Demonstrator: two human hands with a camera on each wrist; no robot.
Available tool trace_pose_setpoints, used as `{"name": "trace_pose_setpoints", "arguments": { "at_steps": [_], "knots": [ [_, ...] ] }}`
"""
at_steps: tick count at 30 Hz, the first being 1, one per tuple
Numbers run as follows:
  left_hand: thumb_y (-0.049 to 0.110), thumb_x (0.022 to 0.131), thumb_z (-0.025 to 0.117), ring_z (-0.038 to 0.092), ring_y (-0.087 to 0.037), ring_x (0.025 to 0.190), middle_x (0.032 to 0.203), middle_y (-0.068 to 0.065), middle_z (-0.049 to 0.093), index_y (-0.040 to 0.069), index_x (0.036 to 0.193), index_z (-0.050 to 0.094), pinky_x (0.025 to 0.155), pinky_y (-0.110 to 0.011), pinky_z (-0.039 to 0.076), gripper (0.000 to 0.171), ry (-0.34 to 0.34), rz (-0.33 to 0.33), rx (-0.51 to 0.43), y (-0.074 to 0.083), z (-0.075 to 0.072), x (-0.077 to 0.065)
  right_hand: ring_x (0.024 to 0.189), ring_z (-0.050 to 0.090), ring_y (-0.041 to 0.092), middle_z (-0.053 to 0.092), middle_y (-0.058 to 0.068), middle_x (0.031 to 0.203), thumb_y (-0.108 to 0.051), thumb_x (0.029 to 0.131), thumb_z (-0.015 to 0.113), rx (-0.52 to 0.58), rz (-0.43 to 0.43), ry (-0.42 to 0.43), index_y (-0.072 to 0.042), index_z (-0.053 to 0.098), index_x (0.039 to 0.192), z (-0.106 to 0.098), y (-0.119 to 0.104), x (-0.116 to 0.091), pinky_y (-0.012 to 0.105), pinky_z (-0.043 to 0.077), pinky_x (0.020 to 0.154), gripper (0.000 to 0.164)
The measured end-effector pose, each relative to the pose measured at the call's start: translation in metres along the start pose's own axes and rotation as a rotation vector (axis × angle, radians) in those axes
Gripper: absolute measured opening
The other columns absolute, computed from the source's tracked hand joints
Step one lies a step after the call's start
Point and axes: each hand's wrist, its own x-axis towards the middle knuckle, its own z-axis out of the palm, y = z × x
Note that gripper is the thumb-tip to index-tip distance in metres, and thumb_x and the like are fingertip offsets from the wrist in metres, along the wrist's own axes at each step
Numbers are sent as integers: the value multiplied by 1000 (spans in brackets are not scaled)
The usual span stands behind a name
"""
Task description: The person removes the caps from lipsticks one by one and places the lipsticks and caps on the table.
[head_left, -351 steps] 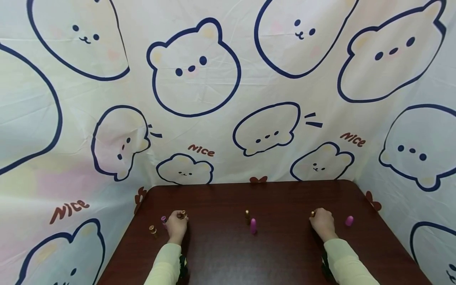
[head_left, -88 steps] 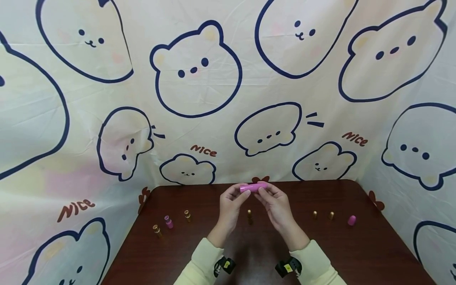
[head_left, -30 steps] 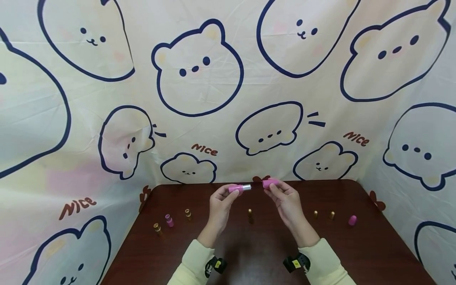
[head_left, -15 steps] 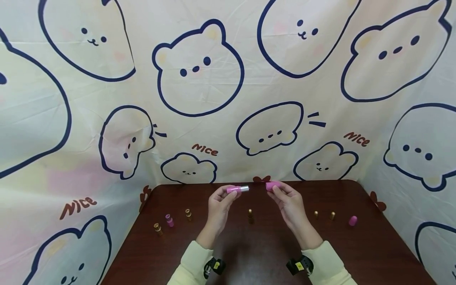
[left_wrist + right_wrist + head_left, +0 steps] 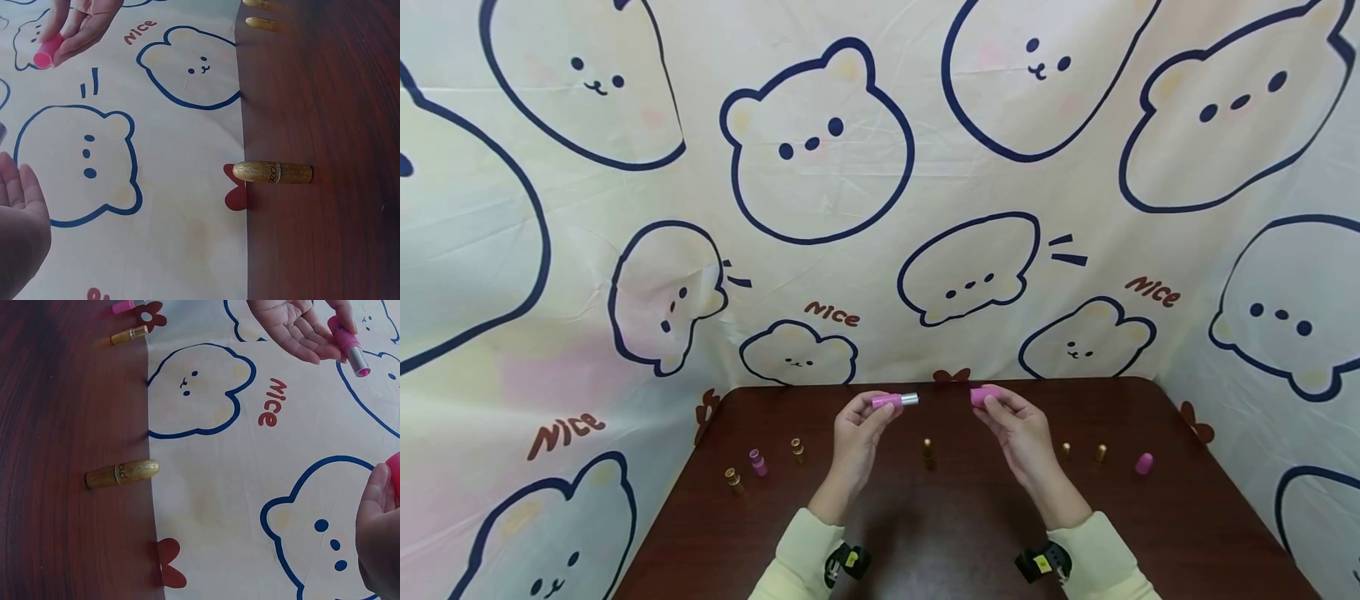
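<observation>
At the near side, the two pale yellow sleeves, the left sleeve [image 5: 801, 550] and the right sleeve [image 5: 1101, 550], reach forward over the dark wood bench [image 5: 947, 533], each with a black wrist camera strapped at the cuff.

Beyond the cuffs, both hands are raised over the bench's far half. The left hand [image 5: 854, 437] holds a pink lipstick tube [image 5: 886, 401] pinched between thumb and fingers, lying nearly level, its silver collar [image 5: 910, 399] pointing toward the other hand; the right wrist view shows pink in the collar's mouth. The right hand [image 5: 1026, 437] has its fingers closed narrowly on a pink cap [image 5: 981, 397], open end facing the collar. Tube and cap are apart, with a gap between.

Past the hands, toward the left edge, a gold tube [image 5: 733, 479] stands nearest, then a purple-pink tube [image 5: 758, 462], then a second gold tube [image 5: 797, 450]. Toward the right edge stand a rounded pink piece [image 5: 1143, 464] and two small rounded gold pieces [image 5: 1101, 453]. Midway between the side edges, a bullet-shaped gold lipstick [image 5: 928, 452] stands upright.

Behind the far edge hangs a cream cloth [image 5: 880, 275] printed with blue-outlined bear faces and "Nice".
</observation>
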Motion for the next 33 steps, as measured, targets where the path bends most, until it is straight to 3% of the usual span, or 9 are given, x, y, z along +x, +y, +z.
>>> {"name": "trace_pose_setpoints", "arguments": {
  "at_steps": [4,10,13,19,25,30,33],
  "knots": [
    [-2,90,66,67,-21,91,98,-12,67,0,102,63,88,-37,52,13,11,-4,1,1,-2,0,95,67,18,70,6,102,-11,92,66,-5,-5,2,5,64,115,-4,0,0,36,49,92,27],
    [-3,91,64,67,-21,90,99,-11,66,-13,111,57,88,-37,52,24,25,-12,44,3,-7,-1,95,67,16,70,4,102,-11,92,66,-22,11,16,-3,68,110,-11,-1,-1,35,49,92,20],
    [-1,92,63,67,-21,90,101,-12,66,-19,118,52,88,-37,52,33,23,-25,83,5,-10,-2,94,67,15,70,4,100,-10,93,65,-20,-3,16,-1,67,110,-15,0,-1,36,48,91,19],
    [0,92,64,66,-19,88,107,-14,66,-17,117,57,86,-35,53,31,50,-50,143,7,-16,-4,92,67,15,71,4,97,-7,94,63,-6,-20,15,4,66,111,-21,1,-1,35,49,90,21],
    [1,91,65,65,-16,81,97,-8,69,-18,114,59,78,-27,54,31,64,-50,169,7,-25,-6,93,68,15,70,4,98,-8,92,65,-16,-4,34,8,62,116,-28,-2,-3,35,49,90,28],
    [6,92,66,63,-13,79,98,-7,71,-18,113,60,74,-24,53,33,73,-54,200,5,-34,-8,93,68,14,70,3,99,-9,92,65,-25,2,49,6,63,116,-32,-2,-4,36,48,92,28],
    [7,92,66,62,-13,78,101,-9,70,-16,109,63,75,-25,53,29,86,-61,211,5,-38,-8,94,67,14,69,3,100,-11,92,66,-35,14,60,-1,68,111,-35,-3,-4,35,48,92,21]
  ]
}}
